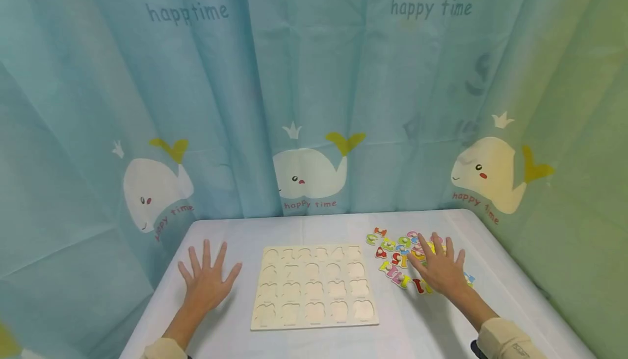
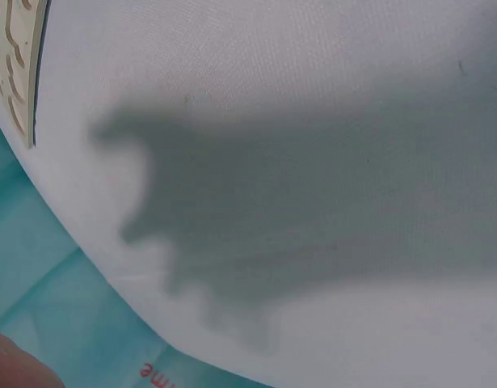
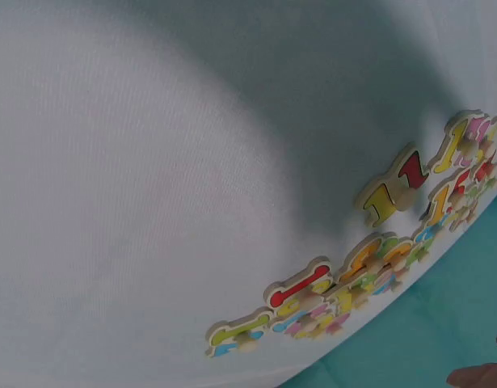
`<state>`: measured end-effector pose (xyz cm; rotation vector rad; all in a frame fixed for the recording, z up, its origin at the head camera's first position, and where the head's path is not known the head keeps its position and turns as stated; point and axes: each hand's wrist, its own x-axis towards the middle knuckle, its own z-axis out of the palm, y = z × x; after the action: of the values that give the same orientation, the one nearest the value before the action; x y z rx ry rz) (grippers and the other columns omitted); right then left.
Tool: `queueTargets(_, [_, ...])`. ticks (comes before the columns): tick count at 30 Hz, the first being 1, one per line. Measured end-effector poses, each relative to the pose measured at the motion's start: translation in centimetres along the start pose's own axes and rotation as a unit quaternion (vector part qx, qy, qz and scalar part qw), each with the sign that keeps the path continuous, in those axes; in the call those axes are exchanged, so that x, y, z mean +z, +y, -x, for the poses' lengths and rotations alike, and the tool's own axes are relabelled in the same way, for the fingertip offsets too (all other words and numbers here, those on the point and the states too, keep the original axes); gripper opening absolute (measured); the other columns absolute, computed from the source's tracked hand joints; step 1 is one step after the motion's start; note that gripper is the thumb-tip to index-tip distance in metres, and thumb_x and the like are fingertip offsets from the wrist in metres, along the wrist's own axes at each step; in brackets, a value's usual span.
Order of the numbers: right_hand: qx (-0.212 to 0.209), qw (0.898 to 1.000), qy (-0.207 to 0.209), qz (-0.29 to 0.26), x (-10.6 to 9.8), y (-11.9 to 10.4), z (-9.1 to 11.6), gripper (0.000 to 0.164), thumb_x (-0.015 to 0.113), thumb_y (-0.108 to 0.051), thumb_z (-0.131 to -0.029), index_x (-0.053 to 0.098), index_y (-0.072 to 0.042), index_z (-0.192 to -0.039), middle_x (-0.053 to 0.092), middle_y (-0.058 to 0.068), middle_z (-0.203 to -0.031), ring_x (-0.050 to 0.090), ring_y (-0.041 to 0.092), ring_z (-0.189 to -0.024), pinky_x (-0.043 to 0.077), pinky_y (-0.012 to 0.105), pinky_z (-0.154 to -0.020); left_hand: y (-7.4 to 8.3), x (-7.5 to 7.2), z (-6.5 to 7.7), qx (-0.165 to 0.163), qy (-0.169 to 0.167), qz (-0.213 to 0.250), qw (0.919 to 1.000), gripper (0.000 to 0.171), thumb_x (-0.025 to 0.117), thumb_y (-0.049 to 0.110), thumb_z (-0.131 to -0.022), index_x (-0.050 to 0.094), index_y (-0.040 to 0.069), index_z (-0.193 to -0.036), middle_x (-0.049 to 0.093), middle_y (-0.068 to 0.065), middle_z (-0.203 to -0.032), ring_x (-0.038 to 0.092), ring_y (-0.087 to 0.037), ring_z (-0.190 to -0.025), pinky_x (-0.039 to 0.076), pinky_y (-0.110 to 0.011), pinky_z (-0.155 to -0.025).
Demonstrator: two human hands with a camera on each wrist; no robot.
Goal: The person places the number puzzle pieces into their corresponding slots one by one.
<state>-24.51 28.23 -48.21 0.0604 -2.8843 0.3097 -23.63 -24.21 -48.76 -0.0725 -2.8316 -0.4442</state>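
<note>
My left hand (image 1: 205, 283) is held over the left side of the table with its fingers spread and holds nothing. On the right, my right hand (image 1: 442, 267), fingers also spread, hovers over a scatter of coloured wooden number pieces (image 1: 395, 275) and hides some of them. Between the hands lies a pale wooden puzzle board (image 1: 314, 287) with rows of vacant recesses. In the right wrist view, a red and yellow 11 piece (image 3: 393, 187) with a round knob lies apart from the heap. Only a fingertip (image 2: 20, 364) of the left hand enters the left wrist view.
A white cloth covers the table (image 1: 314, 342). Around its back and sides hangs a blue-green curtain (image 1: 314, 86) printed with whales. Both arms cast shadows on the cloth.
</note>
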Motion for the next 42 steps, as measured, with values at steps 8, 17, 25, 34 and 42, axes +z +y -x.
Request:
queueTargets(8, [0.005,1.000,-0.009,-0.015,0.7,0.9,0.4,0.072,0.052,-0.049,-0.090,0.035,-0.001,-0.141,0.026,0.033,-0.143,0.021,0.058,-0.125,0.014,0.077,-0.093,0.2,1.5,-0.3,0.015,-0.047,0.042,0.9979,0.074,0.044,0.053,-0.093,0.029,0.001,-0.145,0.011,-0.032,-0.149,-0.002,-0.059,-0.130,-0.006,-0.075,-0.095])
queueTargets(17, [0.039,0.994,-0.046,-0.090,0.9,2.5,0.0,0.060,0.056,-0.020,-0.090,0.033,0.015,-0.133,0.044,0.041,-0.122,0.045,0.055,-0.108,0.044,0.062,-0.082,-0.2,3.7,1.5,0.103,-0.086,0.155,0.9788,0.068,0.066,0.032,-0.085,0.041,-0.006,-0.135,0.028,-0.031,-0.143,0.020,-0.059,-0.127,0.017,-0.069,-0.100])
queueTargets(25, [0.085,0.986,-0.068,-0.124,1.7,4.1,-1.3,0.053,0.051,-0.017,-0.091,0.037,0.017,-0.128,0.048,0.039,-0.119,0.047,0.051,-0.109,0.041,0.060,-0.088,-0.5,4.3,2.7,0.095,-0.140,0.200,0.9651,0.047,0.070,0.034,-0.082,0.050,0.007,-0.114,0.042,-0.024,-0.138,0.030,-0.050,-0.128,0.014,-0.067,-0.102])
queueTargets(34, [0.149,0.971,-0.040,-0.183,1.9,7.5,-4.1,0.044,0.049,-0.010,-0.094,0.037,0.015,-0.127,0.050,0.036,-0.114,0.052,0.047,-0.101,0.046,0.053,-0.084,0.7,4.9,2.2,0.101,-0.175,0.234,0.9509,0.025,0.068,0.037,-0.083,0.048,0.023,-0.090,0.042,-0.021,-0.140,0.012,-0.063,-0.126,-0.005,-0.081,-0.086])
queueTargets(42, [0.147,0.964,-0.077,-0.208,2.4,7.7,-7.3,0.046,0.048,-0.013,-0.097,0.034,0.017,-0.129,0.043,0.038,-0.119,0.048,0.048,-0.105,0.052,0.048,-0.078,-0.2,5.3,2.5,0.094,-0.173,0.241,0.9502,0.020,0.067,0.033,-0.085,0.050,0.025,-0.092,0.044,-0.017,-0.140,0.010,-0.059,-0.129,-0.009,-0.077,-0.091])
